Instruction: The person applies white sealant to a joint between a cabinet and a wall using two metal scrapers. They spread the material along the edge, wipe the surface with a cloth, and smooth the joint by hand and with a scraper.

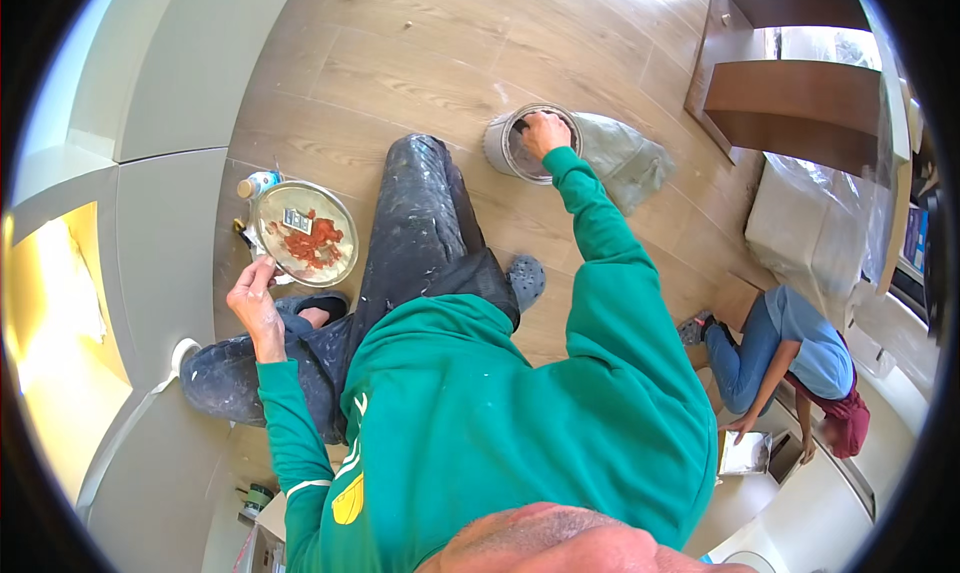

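Two containers on floor — left hand point(255, 295), fingers clamped on one round tray point(303, 235); right hand point(543, 133), fingers curled together inside one far bucket point(522, 143).

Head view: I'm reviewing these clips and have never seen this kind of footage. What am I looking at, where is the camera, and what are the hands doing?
There is no machine here. The camera sits on a person's head and looks down, so its wide lens bends straight edges. The person wears a green hoodie and paint-spattered trousers and sits on a wooden floor. The left hand holds the edge of a round metal plate with red paste on it. The right hand reaches into a small bucket; whether its fingers grip anything inside is hidden. A grey bag lies beside the bucket. Another person crouches at the right.
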### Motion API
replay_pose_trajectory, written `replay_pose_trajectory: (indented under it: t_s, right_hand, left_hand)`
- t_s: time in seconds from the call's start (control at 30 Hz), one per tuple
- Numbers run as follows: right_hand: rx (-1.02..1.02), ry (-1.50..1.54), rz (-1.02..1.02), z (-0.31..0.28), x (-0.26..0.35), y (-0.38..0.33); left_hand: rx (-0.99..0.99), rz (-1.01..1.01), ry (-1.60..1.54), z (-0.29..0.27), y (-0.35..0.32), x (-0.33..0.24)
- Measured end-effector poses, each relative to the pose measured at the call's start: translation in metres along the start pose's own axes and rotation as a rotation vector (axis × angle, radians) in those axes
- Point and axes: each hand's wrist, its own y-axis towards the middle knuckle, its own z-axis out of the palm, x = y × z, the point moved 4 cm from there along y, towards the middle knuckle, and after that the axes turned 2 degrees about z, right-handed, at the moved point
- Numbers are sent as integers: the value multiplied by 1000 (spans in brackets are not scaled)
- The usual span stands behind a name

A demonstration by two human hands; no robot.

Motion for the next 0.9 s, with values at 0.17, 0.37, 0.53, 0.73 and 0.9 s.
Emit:
replay_pose_trajectory:
  t_s: [0.17,0.37,0.53,0.73,0.9]
  right_hand:
    - [33,-94,8,39,-2,14]
    - [71,-24,-16,17,-3,4]
    - [-66,81,-42,-45,-13,-36]
    - [-288,409,-65,-82,-40,-92]
    - [-449,681,22,-69,-62,-119]
  left_hand:
    - [-28,-11,-23,-16,-5,6]
    - [22,-17,-24,4,-2,10]
    - [71,15,51,28,11,-1]
    - [205,90,118,103,33,-17]
    - [355,224,114,185,54,-2]
